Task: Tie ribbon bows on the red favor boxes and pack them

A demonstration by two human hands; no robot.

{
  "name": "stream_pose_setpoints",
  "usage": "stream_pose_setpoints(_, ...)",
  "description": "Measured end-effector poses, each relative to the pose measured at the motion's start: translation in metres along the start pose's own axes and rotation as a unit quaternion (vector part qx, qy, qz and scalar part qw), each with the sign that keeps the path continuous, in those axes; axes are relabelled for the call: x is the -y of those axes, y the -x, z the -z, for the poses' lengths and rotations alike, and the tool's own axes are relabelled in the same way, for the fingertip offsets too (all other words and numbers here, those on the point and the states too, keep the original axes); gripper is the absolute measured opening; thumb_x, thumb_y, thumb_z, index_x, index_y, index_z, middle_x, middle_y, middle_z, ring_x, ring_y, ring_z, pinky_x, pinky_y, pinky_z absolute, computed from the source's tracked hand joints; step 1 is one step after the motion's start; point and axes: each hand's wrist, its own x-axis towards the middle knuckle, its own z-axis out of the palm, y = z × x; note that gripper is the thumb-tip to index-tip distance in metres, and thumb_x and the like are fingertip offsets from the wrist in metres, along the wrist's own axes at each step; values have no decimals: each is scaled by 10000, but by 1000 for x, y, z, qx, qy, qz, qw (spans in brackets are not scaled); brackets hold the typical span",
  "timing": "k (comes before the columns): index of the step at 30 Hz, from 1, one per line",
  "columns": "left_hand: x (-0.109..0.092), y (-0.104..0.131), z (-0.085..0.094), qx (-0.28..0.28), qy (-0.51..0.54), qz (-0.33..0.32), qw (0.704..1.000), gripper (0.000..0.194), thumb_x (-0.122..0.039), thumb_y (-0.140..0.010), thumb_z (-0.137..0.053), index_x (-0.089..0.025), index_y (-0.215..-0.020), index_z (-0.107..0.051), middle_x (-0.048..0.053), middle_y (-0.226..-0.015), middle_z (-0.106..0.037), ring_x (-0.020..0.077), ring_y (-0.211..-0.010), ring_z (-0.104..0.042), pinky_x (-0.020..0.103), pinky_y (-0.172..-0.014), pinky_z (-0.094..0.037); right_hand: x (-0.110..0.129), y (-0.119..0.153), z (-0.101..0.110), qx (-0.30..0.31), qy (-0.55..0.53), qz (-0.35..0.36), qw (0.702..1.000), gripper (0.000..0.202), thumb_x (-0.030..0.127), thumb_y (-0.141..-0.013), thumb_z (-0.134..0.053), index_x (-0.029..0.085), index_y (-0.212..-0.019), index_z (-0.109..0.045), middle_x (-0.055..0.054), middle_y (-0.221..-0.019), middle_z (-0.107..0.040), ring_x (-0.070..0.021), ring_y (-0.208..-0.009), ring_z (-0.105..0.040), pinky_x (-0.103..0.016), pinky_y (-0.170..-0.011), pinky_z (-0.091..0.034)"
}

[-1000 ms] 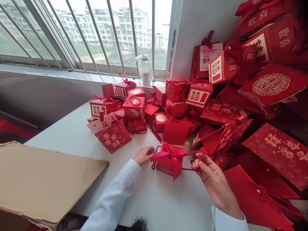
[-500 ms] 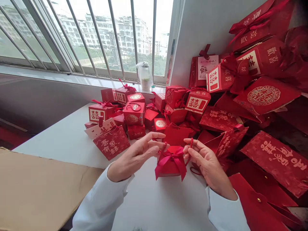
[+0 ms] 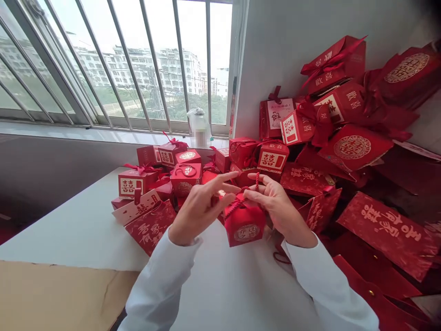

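Note:
A small red gift box (image 3: 245,228) with a round pale emblem on its front is between my two hands, above the white table. Its twisted red cord (image 3: 257,181) passes through the fingers of my right hand (image 3: 274,204), which are pinched at the top of the box. My left hand (image 3: 204,208) is at the box's upper left, thumb and fingertips close to the cord on that side; whether they grip it is hard to tell. Fingers hide part of the box top.
Many red gift boxes (image 3: 186,179) stand behind my hands, and a larger pile of red bags (image 3: 389,230) fills the right side. Brown cardboard (image 3: 62,294) lies at the lower left. A wrapped cup (image 3: 200,128) is on the windowsill (image 3: 120,136).
The box has turned, so its emblem side now faces me instead of the bow. My hands have drawn closer together over its top. The view has shifted slightly.

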Motion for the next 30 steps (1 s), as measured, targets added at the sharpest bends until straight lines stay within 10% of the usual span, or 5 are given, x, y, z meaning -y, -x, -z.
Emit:
stream_pose_setpoints(7, 58, 11, -1, 4, 115, 41, 992, 1420, -324, -460, -898, -323, -1459, 112, 156, -1429, -300, 310, -1357, -282, 465, -1091, -289, 32, -18, -12, 32, -72, -7, 997, 367, 177, -665, -760, 174, -980, -570, 23, -727, -672, -95, -631, -637, -183, -577, -523)
stream_pose_setpoints(13, 58, 0, -13, 37, 221, 51, 973, 1272, -277, -577, -836, -321, -1457, 82, 137, -1356, -401, 283, -1280, -412, 442, -1053, -369, 49, -21, -19, 26, -62, 23, 998, 189, 162, -708, -703, 188, -880, -631, 16, -747, -668, -126, -749, -657, -226, -694, -557)
stream_pose_setpoints(21, 48, 13, -5, -58, 2, 75, 996, 1132, -283, -566, -802, -303, -1440, -82, 112, -1379, -408, 313, -1254, -438, 456, -1035, -382, 50, -19, -7, 45, -110, -14, 993, 157, 227, -745, -687, 174, -893, -682, -5, -850, -663, -100, -811, -629, -189, -776, -522)
stream_pose_setpoints(30, 49, 8, -21, -120, -65, 25, 990, 973, -252, -558, -766, -233, -1359, -213, 139, -1314, -449, 344, -1204, -472, 470, -1027, -394, 53, -7, 6, 36, 203, 45, 978, 290, 268, -676, -738, 197, -937, -630, 14, -768, -615, -107, -640, -550, -210, -586, -445)
